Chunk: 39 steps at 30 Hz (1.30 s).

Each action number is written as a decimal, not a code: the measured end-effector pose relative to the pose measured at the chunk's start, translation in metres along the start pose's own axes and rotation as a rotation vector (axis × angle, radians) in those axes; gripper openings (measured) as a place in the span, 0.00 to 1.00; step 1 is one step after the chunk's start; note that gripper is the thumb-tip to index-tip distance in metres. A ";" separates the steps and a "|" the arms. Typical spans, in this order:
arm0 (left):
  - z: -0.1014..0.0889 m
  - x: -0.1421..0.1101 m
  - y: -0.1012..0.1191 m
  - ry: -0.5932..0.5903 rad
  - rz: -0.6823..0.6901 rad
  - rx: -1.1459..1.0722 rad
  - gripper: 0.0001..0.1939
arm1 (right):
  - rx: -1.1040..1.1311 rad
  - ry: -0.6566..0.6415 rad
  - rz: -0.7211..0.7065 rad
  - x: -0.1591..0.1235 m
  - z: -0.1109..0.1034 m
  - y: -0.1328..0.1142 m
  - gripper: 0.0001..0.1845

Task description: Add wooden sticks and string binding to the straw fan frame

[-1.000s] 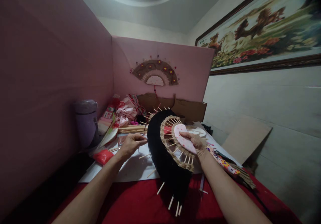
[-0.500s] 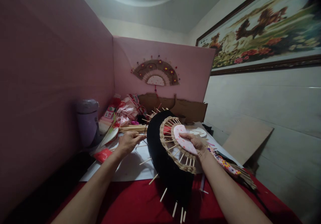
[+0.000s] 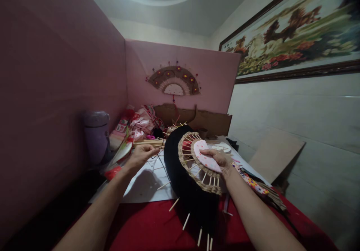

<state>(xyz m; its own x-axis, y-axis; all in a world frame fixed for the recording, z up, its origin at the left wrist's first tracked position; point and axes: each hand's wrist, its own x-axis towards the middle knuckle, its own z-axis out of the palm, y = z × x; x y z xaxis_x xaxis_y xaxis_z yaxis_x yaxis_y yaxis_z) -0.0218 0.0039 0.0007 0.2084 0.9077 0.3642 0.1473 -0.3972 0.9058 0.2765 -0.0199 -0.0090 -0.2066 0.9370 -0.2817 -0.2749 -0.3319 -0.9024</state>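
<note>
A fan-shaped piece (image 3: 176, 168) of black cloth on wooden sticks is held up over the table, tilted. Bare stick ends poke out past its outer edge, and a braided twine band (image 3: 185, 164) runs along its inner curve. My right hand (image 3: 221, 160) is closed on the pink dotted half-round base (image 3: 203, 155), thumb on the front and the other fingers mostly hidden behind. Just left of the black edge, my left hand (image 3: 143, 154) pinches a thin black cord (image 3: 164, 164), which runs down along the fan's outer edge by the sticks.
A finished-looking fan (image 3: 174, 80) hangs on the pink board behind. At left stands a purple bottle (image 3: 97, 136), near a red packet (image 3: 112, 173) and a pile of pink cloth (image 3: 143, 119). Thin sticks (image 3: 147, 143) lie on white paper (image 3: 140, 191) over a red cloth (image 3: 146, 224).
My left hand has pulled slightly left and up, away from the fan's edge, drawing the cord out. The fan has tilted a little; my right hand keeps its hold.
</note>
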 end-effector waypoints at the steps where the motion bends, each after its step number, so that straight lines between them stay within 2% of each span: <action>1: 0.000 0.001 0.000 0.020 0.022 0.031 0.20 | -0.002 0.019 -0.004 -0.001 0.000 0.000 0.12; 5: 0.000 0.000 0.002 0.059 0.073 0.111 0.18 | -0.006 0.095 0.003 -0.003 0.003 0.000 0.10; 9: 0.000 -0.003 0.009 0.092 0.078 0.108 0.18 | -0.037 0.046 0.038 -0.006 0.005 0.001 0.11; 15: -0.003 -0.004 0.018 0.136 0.055 -0.012 0.20 | -0.051 0.000 0.026 -0.006 0.003 0.002 0.11; 19: -0.006 -0.005 0.014 0.056 0.054 -0.074 0.21 | -0.022 -0.058 0.018 -0.007 -0.001 0.004 0.11; 23: -0.002 -0.006 0.007 -0.029 0.075 -0.142 0.21 | 0.012 -0.038 -0.041 -0.008 -0.002 0.006 0.11; 26: 0.007 -0.007 0.004 -0.086 0.000 -0.207 0.20 | 0.004 -0.020 -0.042 -0.009 0.000 0.006 0.12; 30: 0.014 -0.009 0.007 -0.069 -0.121 -0.303 0.20 | 0.055 -0.018 -0.058 -0.010 0.002 0.005 0.12; 34: 0.013 -0.011 0.010 -0.095 -0.179 -0.317 0.21 | 0.083 -0.041 -0.048 -0.010 0.001 0.005 0.13; 39: 0.012 -0.012 0.010 -0.105 -0.083 -0.221 0.20 | 0.071 -0.056 -0.045 -0.011 0.000 0.005 0.12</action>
<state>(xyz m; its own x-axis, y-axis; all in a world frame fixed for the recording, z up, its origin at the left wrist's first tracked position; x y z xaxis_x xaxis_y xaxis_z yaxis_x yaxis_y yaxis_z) -0.0113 -0.0123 0.0029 0.3055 0.9124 0.2722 -0.0443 -0.2720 0.9613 0.2774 -0.0313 -0.0101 -0.2437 0.9444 -0.2209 -0.3509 -0.2982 -0.8876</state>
